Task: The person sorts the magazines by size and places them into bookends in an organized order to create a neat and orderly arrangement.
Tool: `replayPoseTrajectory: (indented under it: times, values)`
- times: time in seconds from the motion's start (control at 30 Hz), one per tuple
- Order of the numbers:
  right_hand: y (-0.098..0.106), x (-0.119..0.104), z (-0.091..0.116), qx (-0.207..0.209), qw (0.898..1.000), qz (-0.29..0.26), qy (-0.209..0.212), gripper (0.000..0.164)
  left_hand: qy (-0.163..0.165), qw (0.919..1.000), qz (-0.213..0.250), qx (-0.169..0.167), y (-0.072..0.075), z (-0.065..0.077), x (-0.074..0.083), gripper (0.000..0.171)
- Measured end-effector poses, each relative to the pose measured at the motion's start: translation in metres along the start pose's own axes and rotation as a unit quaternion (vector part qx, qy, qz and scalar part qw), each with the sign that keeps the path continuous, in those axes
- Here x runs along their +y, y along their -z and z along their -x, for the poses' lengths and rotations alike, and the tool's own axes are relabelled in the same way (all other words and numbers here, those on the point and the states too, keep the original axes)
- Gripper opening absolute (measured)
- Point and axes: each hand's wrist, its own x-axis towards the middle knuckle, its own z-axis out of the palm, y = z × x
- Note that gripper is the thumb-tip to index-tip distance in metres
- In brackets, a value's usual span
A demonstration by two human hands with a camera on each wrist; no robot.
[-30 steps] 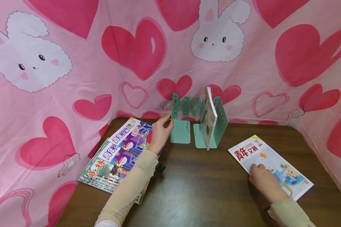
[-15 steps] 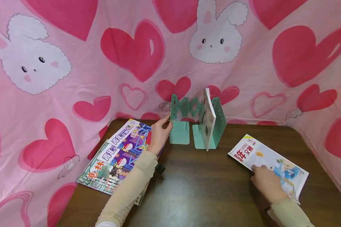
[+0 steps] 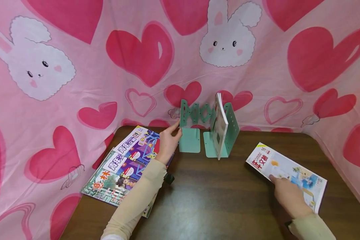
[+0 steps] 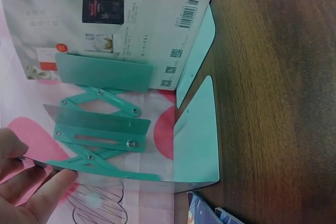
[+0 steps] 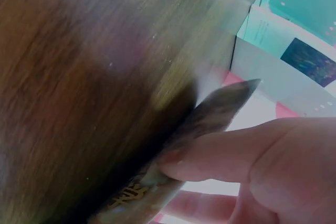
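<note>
My left hand [image 3: 169, 141] pinches the left end panel of a green metal expandable bookend [image 3: 189, 140]; in the left wrist view, the fingers [image 4: 50, 195] lie at the panel's edge. One magazine [image 3: 222, 126] stands upright in the bookend's right part, its back cover [image 4: 142, 30] facing the left wrist camera. At the right, my right hand [image 3: 289, 196] grips the near long edge of a white-and-blue magazine [image 3: 291, 170], which is tilted. The right wrist view shows the thumb [image 5: 210, 153] against the magazine's dark underside [image 5: 210, 114], with other fingers on its far side.
Several overlapping magazines [image 3: 132, 156] lie at the left of the brown wooden table [image 3: 210, 200], partly under the left forearm. A pink cloth [image 3: 156, 56] with hearts and rabbits hangs behind the table and along both sides.
The right hand has taken hold of the white-and-blue magazine, whose near edge has lifted and tilted. That hand has shifted slightly right. The left hand stays at the bookend.
</note>
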Motion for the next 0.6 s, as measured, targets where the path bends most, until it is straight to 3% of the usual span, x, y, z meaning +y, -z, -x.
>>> replayPoseTrajectory:
  times: [0.27,0.6]
  values:
    - [0.006,0.003,0.004,0.041,0.999,-0.015,-0.01,0.04,-0.002,1.0,0.0,0.002,-0.001,0.001,0.0,0.046]
    - [0.028,0.001,0.018,0.159,0.987,-0.038,0.005,0.042,-0.001,1.0,-0.004,-0.001,0.0,0.001,0.0,0.044]
